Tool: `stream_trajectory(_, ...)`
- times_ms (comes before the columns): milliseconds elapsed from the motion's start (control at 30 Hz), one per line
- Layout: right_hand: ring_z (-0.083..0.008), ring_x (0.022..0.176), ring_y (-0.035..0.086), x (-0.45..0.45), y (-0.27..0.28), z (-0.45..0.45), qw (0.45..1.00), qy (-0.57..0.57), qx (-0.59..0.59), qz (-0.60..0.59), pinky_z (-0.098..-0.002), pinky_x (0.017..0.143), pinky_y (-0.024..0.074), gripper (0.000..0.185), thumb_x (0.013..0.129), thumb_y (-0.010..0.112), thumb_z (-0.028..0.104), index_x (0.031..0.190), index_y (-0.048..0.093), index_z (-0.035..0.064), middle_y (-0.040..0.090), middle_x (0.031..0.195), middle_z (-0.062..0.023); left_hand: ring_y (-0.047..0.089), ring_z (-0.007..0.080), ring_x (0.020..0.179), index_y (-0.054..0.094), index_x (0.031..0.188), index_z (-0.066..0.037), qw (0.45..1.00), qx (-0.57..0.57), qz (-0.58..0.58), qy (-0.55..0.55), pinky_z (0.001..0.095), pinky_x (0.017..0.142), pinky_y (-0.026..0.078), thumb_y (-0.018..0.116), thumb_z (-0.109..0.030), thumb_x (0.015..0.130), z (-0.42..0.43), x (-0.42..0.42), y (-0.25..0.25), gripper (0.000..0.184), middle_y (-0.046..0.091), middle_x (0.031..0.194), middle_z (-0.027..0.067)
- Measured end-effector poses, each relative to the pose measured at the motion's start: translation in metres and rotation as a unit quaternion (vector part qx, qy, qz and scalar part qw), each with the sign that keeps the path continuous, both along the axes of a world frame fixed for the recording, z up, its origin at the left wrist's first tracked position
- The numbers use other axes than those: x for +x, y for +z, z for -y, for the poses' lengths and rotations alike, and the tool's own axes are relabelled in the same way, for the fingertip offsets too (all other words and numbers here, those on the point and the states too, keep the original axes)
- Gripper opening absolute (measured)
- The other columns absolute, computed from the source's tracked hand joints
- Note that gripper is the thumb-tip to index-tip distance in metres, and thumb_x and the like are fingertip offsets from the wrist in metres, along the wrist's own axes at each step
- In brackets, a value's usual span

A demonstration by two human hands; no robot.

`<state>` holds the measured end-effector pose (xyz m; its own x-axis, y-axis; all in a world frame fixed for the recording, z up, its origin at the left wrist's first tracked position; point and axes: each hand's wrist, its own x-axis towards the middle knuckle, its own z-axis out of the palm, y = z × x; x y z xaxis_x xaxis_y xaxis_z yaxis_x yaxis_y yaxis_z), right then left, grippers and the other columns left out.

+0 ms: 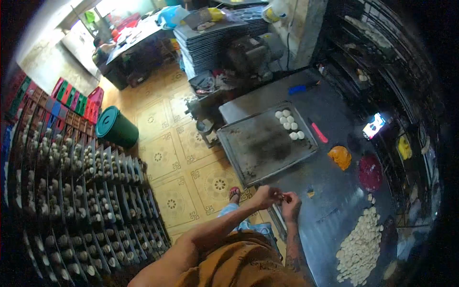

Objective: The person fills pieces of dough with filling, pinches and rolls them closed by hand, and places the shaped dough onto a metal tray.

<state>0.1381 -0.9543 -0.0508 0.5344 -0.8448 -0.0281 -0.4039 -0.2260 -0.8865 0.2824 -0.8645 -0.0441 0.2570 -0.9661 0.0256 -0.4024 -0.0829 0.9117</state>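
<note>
My left hand point(266, 196) and my right hand point(290, 207) meet over the near edge of the metal table point(306, 191). The fingers of both are closed and pressed together. Whatever lies between the fingertips is too small and hidden to make out. Just beyond them is a dark baking tray point(248, 148), with several round white dough balls point(287, 119) at its far right side. A heap of small flat dough pieces point(361, 248) lies to the right, and an orange mound point(340, 157) sits further back.
A pink-handled tool point(319, 132), a dark red round item point(370, 173), a lit phone point(374, 126) and a blue object point(297, 89) are on or beside the table. Racks of dough balls point(91, 201) and a green lidded bin point(117, 128) stand left. Another person point(101, 45) is far back.
</note>
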Motion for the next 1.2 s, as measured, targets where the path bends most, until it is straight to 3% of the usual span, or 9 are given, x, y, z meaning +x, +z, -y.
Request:
stream_trajectory(100, -0.0187, 0.084, 0.065, 0.013, 0.032, -0.019, 0.987, 0.161, -0.009, 0.025, -0.0304, 0.074, 0.0536, 0.019, 0.081, 0.069, 0.0, 0.1, 0.068, -0.0011, 0.062, 0.097, -0.0095, 0.067, 0.0146, 0.073, 0.066, 0.09, 0.008, 0.929, 0.061, -0.313, 0.187, 0.0305, 0.062, 0.053, 0.072, -0.015, 0.088, -0.033, 0.003, -0.021, 0.023, 0.071, 0.079, 0.0118)
stream_trajectory(267, -0.0285, 0.082, 0.062, 0.043, 0.032, -0.028, 0.979, 0.192, 0.013, 0.068, -0.0382, 0.073, 0.0495, 0.025, 0.078, 0.077, 0.01, 0.1, 0.071, 0.0013, 0.061, 0.089, -0.0136, 0.067, 0.0165, 0.077, 0.068, 0.095, 0.007, 0.882, 0.136, -0.398, 0.213, 0.0278, 0.066, 0.054, 0.073, -0.02, 0.088, -0.056, 0.042, -0.011, 0.028, 0.071, 0.089, 0.0116)
stream_trajectory(367, -0.0173, 0.077, 0.061, 0.071, 0.024, -0.015, 0.986, 0.169, -0.007, -0.005, -0.0288, 0.068, 0.0498, 0.017, 0.08, 0.076, 0.006, 0.095, 0.072, -0.0006, 0.059, 0.084, -0.0062, 0.067, 0.0216, 0.083, 0.069, 0.104, 0.004, 0.865, 0.068, -0.481, 0.123, 0.032, 0.072, 0.054, 0.074, -0.023, 0.087, -0.057, 0.069, 0.001, 0.032, 0.07, 0.094, 0.0139)
stream_trajectory(467, -0.0144, 0.071, 0.057, 0.116, 0.026, -0.023, 0.982, 0.186, -0.013, -0.031, -0.0291, 0.061, 0.0459, 0.013, 0.081, 0.076, 0.006, 0.091, 0.072, -0.0009, 0.056, 0.078, -0.0052, 0.067, 0.0286, 0.083, 0.071, 0.105, -0.004, 0.993, 0.016, -0.113, 0.042, 0.0367, 0.074, 0.053, 0.073, -0.021, 0.086, -0.067, 0.12, 0.007, 0.026, 0.069, 0.089, 0.0149)
stream_trajectory(533, -0.0155, 0.07, 0.057, 0.157, 0.025, -0.039, 0.987, 0.13, 0.097, -0.01, -0.0307, 0.059, 0.0441, 0.016, 0.076, 0.079, 0.007, 0.089, 0.072, -0.001, 0.056, 0.077, -0.0065, 0.066, 0.0314, 0.084, 0.071, 0.1, -0.004, 0.995, 0.026, -0.092, 0.016, 0.0378, 0.073, 0.053, 0.07, -0.019, 0.086, -0.07, 0.167, 0.017, 0.02, 0.067, 0.087, 0.0161)
stream_trajectory(633, -0.0275, 0.066, 0.056, 0.219, 0.034, -0.057, 0.981, 0.165, -0.089, -0.05, -0.0367, 0.058, 0.0432, 0.019, 0.073, 0.071, -0.001, 0.091, 0.069, -0.0012, 0.052, 0.079, -0.0131, 0.064, 0.0397, 0.086, 0.067, 0.092, -0.004, 0.999, 0.023, -0.027, -0.021, 0.043, 0.07, 0.052, 0.062, -0.015, 0.087, -0.076, 0.236, 0.025, 0.013, 0.065, 0.088, 0.0212)
stream_trajectory(900, -0.0322, 0.083, 0.062, 0.362, 0.078, -0.079, 0.983, 0.107, -0.097, -0.117, -0.0376, 0.067, 0.0507, 0.027, 0.084, 0.063, -0.005, 0.111, 0.063, -0.0026, 0.055, 0.097, -0.0168, 0.067, 0.0342, 0.082, 0.041, 0.139, -0.009, 0.984, 0.078, -0.151, 0.06, 0.0393, 0.072, 0.053, 0.067, -0.008, 0.085, -0.067, 0.336, 0.04, 0.06, 0.068, 0.093, 0.0188)
stream_trajectory(1000, -0.0282, 0.082, 0.065, 0.365, 0.049, -0.052, 0.995, 0.057, -0.022, -0.073, -0.0336, 0.067, 0.0521, 0.023, 0.083, 0.065, -0.007, 0.106, 0.065, -0.005, 0.057, 0.094, -0.0159, 0.067, 0.0223, 0.091, 0.045, 0.138, -0.008, 0.898, 0.079, -0.433, 0.027, 0.034, 0.076, 0.053, 0.066, -0.015, 0.091, -0.047, 0.368, 0.009, 0.052, 0.068, 0.106, 0.0111)
stream_trajectory(1200, -0.0191, 0.079, 0.067, 0.405, 0.026, -0.001, 0.971, -0.011, 0.23, 0.069, -0.0277, 0.068, 0.057, 0.014, 0.09, 0.058, -0.007, 0.102, 0.066, -0.0086, 0.059, 0.094, -0.0117, 0.066, 0.0142, 0.09, 0.063, 0.121, -0.005, 0.934, 0.128, -0.298, 0.15, 0.0296, 0.078, 0.053, 0.063, -0.016, 0.094, -0.037, 0.477, 0.012, 0.029, 0.071, 0.103, 0.0099)
